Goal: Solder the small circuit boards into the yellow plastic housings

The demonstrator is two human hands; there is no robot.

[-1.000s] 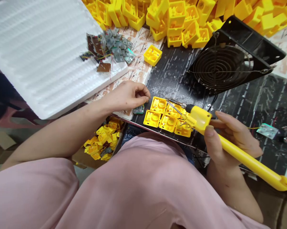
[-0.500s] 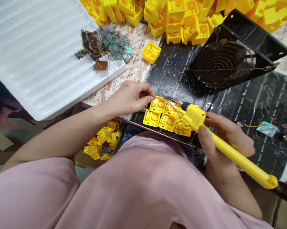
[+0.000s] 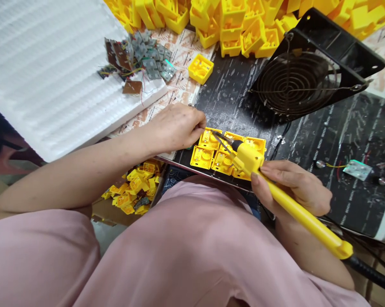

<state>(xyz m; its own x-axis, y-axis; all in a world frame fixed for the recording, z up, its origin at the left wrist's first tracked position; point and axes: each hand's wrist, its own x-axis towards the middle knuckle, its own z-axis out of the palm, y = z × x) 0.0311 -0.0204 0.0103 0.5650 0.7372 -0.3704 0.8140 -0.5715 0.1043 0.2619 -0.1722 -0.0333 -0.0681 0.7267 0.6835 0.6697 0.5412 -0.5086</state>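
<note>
The six little yellow cases sit in two rows of three, close together near the edge of the black tabletop in front of me. My right hand is closed around the handle of a yellow tool, and its thin metal ends point at the top left case. I can't quite see if they touch it. My left hand is by that same case with its fingers curled in, but I can't tell if they pinch anything. One more yellow box sits alone, farther back. To my right is a small circuit board with wires, and a black fan stands behind. At the left, a pile of circuit boards lies by the edge of a white foam sheet. A big heap of yellow boxes is at the back.
</note>
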